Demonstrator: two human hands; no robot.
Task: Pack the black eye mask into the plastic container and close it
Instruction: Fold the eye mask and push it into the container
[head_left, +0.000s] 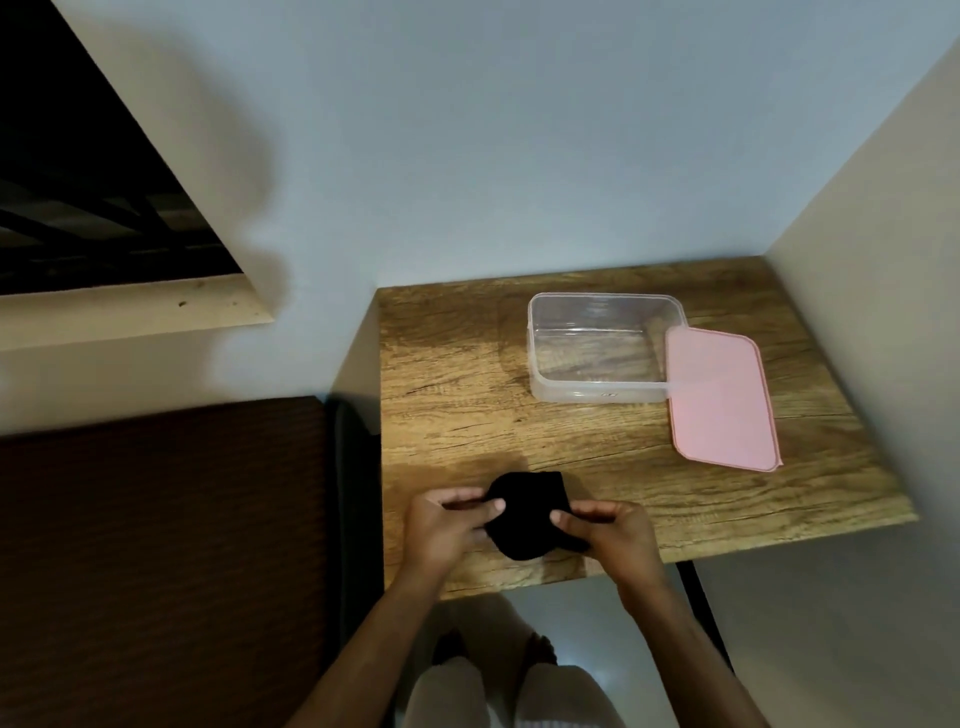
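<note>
Both hands, left hand and right hand, have fingers pinched on the black eye mask; it looks soft, light, floppy; best gripped folded at its edges.

I see both bare forearms reaching forward, left hand and right hand close together, fingers and thumbs pinched shut, knuckles up.

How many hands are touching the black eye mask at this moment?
2. The left hand pinches the left side of the eye mask, the right hand pinches its right side, near the table's front edge.
</note>
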